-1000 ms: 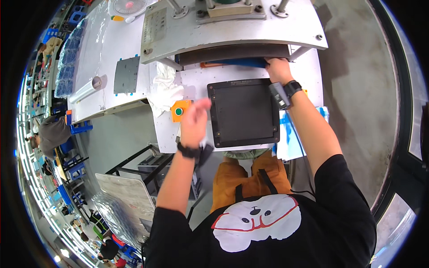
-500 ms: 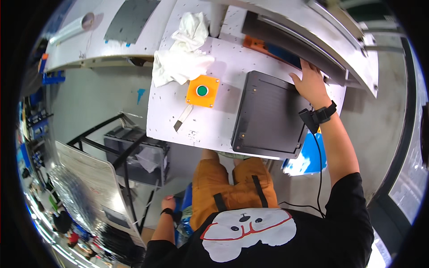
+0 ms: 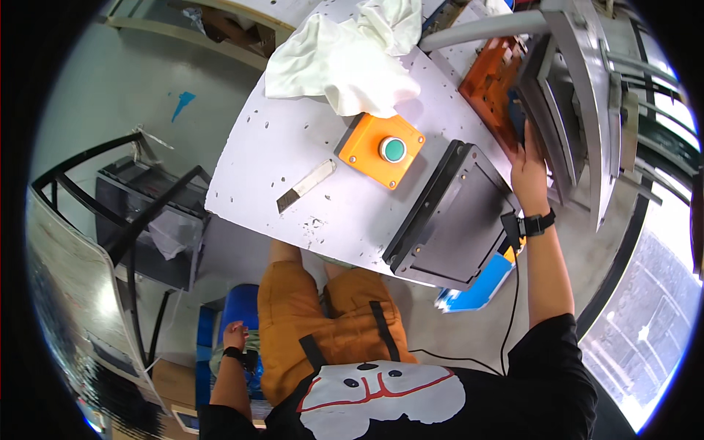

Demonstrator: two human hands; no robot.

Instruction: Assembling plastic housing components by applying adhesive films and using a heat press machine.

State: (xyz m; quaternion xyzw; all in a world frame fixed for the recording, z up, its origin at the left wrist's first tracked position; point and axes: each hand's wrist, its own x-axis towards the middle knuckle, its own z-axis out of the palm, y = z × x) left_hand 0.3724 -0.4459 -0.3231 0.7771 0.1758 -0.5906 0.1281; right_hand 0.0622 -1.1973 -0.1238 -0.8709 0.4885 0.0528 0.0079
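My right hand (image 3: 529,170) rests against the edge of a grey metal machine frame (image 3: 568,110), fingers reaching into the gap beside an orange part (image 3: 490,86). Just below it lies a dark grey flat panel (image 3: 456,220) on the white perforated table (image 3: 308,154). My left hand (image 3: 236,337) hangs low beside my seat, at a blue bin (image 3: 236,312) on the floor; I cannot tell if it grips anything. An orange box with a green push button (image 3: 383,149) sits left of the panel.
A crumpled white cloth (image 3: 345,55) lies at the table's far end. A small metal strip (image 3: 306,186) lies near the table's left edge. A black metal rack (image 3: 139,213) stands to the left. A blue-and-white object (image 3: 480,287) sticks out under the panel.
My left hand has dropped from the table down to the floor beside my seat. My head has tilted, so the table turns in view. My right hand stays at the machine.
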